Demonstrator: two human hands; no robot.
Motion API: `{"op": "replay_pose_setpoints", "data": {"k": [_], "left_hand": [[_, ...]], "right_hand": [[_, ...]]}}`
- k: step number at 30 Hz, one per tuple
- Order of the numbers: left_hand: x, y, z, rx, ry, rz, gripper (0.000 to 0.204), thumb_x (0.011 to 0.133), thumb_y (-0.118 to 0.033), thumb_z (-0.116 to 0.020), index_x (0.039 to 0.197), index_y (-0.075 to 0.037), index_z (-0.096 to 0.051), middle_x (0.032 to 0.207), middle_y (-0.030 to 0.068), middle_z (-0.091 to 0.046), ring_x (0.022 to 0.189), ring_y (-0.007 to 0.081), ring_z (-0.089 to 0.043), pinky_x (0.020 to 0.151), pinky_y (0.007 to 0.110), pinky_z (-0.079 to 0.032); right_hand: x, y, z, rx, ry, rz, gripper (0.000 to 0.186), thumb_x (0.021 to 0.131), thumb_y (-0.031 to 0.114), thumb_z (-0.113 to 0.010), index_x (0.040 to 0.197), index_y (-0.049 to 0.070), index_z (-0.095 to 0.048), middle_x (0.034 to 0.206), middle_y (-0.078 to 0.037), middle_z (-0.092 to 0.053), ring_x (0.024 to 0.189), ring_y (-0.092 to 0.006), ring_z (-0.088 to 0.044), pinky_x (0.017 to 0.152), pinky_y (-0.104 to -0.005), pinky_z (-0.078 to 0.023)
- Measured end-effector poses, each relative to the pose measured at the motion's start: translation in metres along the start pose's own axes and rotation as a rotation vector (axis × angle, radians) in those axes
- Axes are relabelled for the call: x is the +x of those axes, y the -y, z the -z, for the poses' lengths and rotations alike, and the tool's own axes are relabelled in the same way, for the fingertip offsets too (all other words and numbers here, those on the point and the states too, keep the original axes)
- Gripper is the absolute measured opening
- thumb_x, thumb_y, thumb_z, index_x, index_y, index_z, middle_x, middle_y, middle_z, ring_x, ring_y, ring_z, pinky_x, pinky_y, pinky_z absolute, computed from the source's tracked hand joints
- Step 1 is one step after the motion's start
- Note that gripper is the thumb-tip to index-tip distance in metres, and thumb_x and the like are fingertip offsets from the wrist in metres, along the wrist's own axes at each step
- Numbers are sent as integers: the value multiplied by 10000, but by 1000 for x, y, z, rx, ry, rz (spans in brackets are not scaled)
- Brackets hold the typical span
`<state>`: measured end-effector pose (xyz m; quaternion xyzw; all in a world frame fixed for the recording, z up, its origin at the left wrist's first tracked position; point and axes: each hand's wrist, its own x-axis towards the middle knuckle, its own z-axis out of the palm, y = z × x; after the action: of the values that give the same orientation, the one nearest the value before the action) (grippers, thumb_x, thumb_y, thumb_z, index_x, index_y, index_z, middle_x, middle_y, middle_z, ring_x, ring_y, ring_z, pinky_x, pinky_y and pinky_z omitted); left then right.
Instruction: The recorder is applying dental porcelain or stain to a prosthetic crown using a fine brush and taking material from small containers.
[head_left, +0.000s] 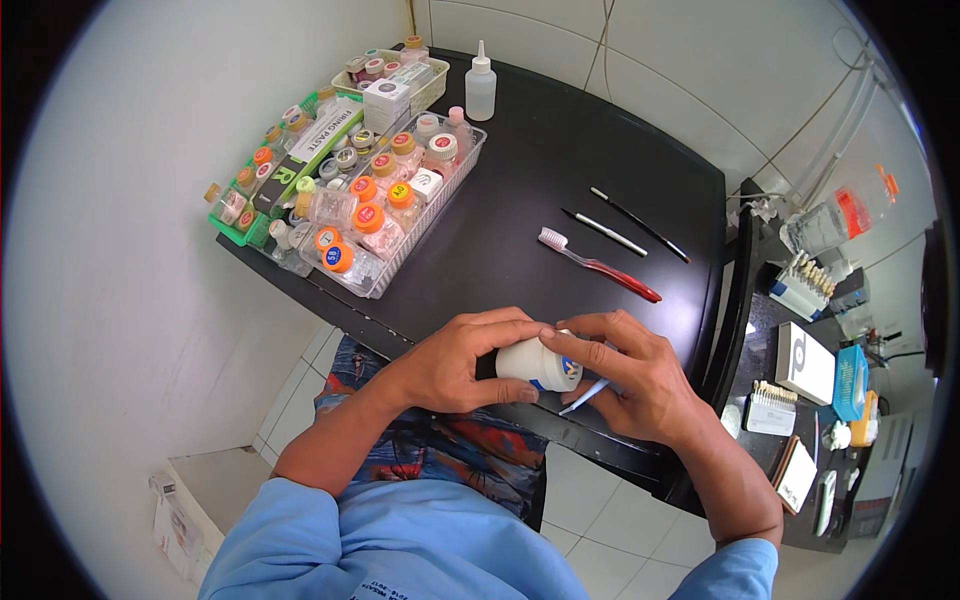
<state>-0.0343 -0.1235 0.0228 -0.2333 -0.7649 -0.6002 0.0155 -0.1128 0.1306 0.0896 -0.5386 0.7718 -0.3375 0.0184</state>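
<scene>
A small white jar (518, 366) lies tilted on its side in the air, just over the table's near edge. My left hand (455, 360) wraps round its body, with the thumb below and the fingers above. The jar's white lid (566, 348), with a blue round mark on its face, points right. My right hand (640, 378) grips this lid with thumb and fingers. A slim pale blue tool (588, 394) with a pointed tip is also tucked in my right hand; its other end is hidden by the fingers.
A red toothbrush (600, 265), a white-and-black pen-like tool (605, 231) and a dark thin brush (640, 224) lie on the black table (480, 270). Baskets (430, 215) of small bottles stand at left, beside a dropper bottle (480, 85). A cluttered side counter (750, 470) stands right.
</scene>
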Motion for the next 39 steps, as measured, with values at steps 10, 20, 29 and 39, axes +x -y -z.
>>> {"op": "replay_pose_setpoints", "data": {"k": [10, 20, 29, 39], "left_hand": [[-11, -16, -18, 16, -52, 38, 622, 896, -217, -875, 1399, 63, -639, 1286, 211, -688, 1144, 348, -708, 977, 403, -556], [-20, -29, -31, 174, -119, 33, 642, 929, -200, -833, 1463, 61, -589, 1353, 225, -648, 1199, 390, -686, 1046, 429, -546], [3, -44, -2, 375, -249, -34, 650, 879, -165, -873, 1437, 22, -597, 1331, 201, -602, 1242, 372, -636, 1075, 442, -511], [111, -55, 170, 610, -391, -117, 632, 844, -182, -852, 1410, -88, -586, 1283, 103, -668, 1206, 223, -677, 1006, 392, -576]], "right_hand": [[-1, 12, 8, -50, 73, -14, 763, 683, -78, -796, 1415, 129, -728, 1062, -108, -723, 921, -310, -708, 710, -407, -616], [3, 23, 12, 23, 145, -123, 725, 715, 43, -909, 1400, 16, -673, 1009, -156, -692, 901, -346, -677, 767, -443, -576], [1, 15, -2, 107, -103, -132, 892, 823, 340, -935, 1578, 76, -540, 1128, -183, -698, 911, -338, -691, 812, -436, -589], [-4, -3, 1, 157, -106, -200, 777, 945, 288, -853, 1612, 112, -495, 1152, -200, -710, 1001, -356, -731, 888, -443, -602]]}}
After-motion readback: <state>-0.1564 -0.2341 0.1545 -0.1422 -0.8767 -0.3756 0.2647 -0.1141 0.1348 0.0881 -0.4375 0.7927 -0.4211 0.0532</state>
